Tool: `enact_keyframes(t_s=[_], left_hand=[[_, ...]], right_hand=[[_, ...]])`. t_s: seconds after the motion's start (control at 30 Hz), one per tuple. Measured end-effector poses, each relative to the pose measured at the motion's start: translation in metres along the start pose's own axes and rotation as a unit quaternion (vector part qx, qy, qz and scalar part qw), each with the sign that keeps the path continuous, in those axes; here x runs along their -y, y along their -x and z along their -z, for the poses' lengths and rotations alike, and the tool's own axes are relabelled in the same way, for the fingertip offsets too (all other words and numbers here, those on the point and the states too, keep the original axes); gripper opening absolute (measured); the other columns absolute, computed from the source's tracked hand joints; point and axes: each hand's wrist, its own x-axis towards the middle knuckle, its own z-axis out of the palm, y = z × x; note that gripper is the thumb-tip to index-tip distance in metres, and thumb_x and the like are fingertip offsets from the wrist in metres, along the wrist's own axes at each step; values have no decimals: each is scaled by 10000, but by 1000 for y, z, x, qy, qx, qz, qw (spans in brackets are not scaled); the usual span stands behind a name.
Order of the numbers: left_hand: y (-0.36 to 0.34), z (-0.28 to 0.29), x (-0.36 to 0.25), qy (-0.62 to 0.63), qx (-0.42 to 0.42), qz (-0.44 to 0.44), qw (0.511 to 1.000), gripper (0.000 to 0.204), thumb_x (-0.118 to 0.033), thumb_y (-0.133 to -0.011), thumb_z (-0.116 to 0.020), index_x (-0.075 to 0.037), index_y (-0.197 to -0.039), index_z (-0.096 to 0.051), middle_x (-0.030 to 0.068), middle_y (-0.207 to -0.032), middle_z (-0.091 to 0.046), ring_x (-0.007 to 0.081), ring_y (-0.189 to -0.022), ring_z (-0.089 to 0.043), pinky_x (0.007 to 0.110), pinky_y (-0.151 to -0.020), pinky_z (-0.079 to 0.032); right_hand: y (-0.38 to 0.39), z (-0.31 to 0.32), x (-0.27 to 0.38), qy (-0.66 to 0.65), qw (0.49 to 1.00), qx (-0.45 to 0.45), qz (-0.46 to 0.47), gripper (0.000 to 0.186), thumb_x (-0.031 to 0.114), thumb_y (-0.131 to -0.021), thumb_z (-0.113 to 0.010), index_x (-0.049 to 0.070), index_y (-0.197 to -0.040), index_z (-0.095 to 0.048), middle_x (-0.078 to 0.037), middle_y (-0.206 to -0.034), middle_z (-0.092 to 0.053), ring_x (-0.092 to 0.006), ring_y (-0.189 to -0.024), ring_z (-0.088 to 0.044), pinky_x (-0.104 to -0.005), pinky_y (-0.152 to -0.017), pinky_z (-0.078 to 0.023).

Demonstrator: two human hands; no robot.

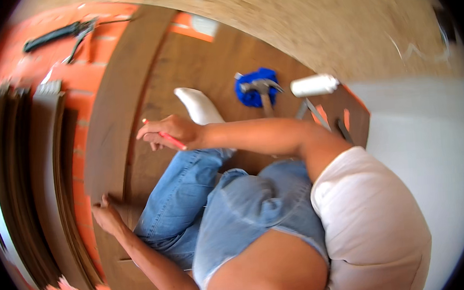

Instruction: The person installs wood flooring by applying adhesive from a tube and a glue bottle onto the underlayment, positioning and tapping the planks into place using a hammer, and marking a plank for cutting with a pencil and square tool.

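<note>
My right hand point(172, 132) is closed round a slim red pencil point(173, 140), one end showing beyond the fingers and the other below the palm. It hovers by the inner edge of a long brown wood-look plank point(121, 93). Lower left, my left hand point(107, 216) grips the plank's outer edge, thumb on top; its other fingers are partly hidden. This plank lies along the left side of the laid brown flooring point(158, 69), with a dark seam between them. My bent, denim-covered leg point(173, 190) and white-socked foot point(199, 105) rest on the flooring.
A claw hammer point(263, 88) lies on a blue cloth point(247, 96), near a white bottle point(314, 85). Grey metal tools lie right of my forearm. Stacked planks point(49, 176) stand left on orange underlay point(76, 75). A dark-handled tool point(54, 37) lies top left. A white wall point(421, 130) bounds the right.
</note>
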Motion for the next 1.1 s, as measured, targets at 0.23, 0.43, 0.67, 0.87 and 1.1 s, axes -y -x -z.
enact_keyframes(t_s=[0.23,0.43,0.67,0.87,1.1], left_hand=[[22,26,-14,81,5,-86,993,289,-294,-990,-633,-26,-1057,-718,132,-878,-725,267,-766,-687,422,-705,-532],[44,50,-46,142,51,-78,985,320,-294,-1045,-552,-19,-1021,-714,63,-674,-625,175,-587,-589,375,-555,-471],[58,51,-30,220,52,-97,969,292,-261,-1052,-548,-11,-1059,-698,69,-675,-610,166,-586,-580,339,-525,-467],[72,60,-12,228,60,-4,972,331,-287,-1008,-586,-39,-1190,-707,122,-816,-702,197,-702,-644,377,-684,-530],[64,51,-45,288,5,-54,956,240,-237,-987,-612,-41,-1073,-722,163,-864,-735,295,-846,-731,393,-783,-552]], right_hand=[[282,104,-25,226,897,-352,-144,250,139,-1012,-616,93,-1257,-632,-47,-923,-704,-146,-818,-708,-323,-747,-590],[441,197,-82,570,626,-399,-353,318,125,-949,-660,34,-1240,-572,-200,-1153,-651,-329,-1038,-678,-442,-840,-554],[462,228,-95,607,621,-246,-430,416,105,-858,-678,68,-1253,-554,-202,-1121,-630,-428,-1100,-614,-499,-917,-515],[479,204,-73,494,795,-260,-237,581,3,-754,-663,56,-1326,-577,-212,-1263,-587,-364,-1202,-582,-422,-1001,-486],[362,159,-10,308,841,-325,-304,566,-68,-816,-639,30,-1361,-521,-140,-1248,-620,-235,-1017,-654,-361,-853,-542]])
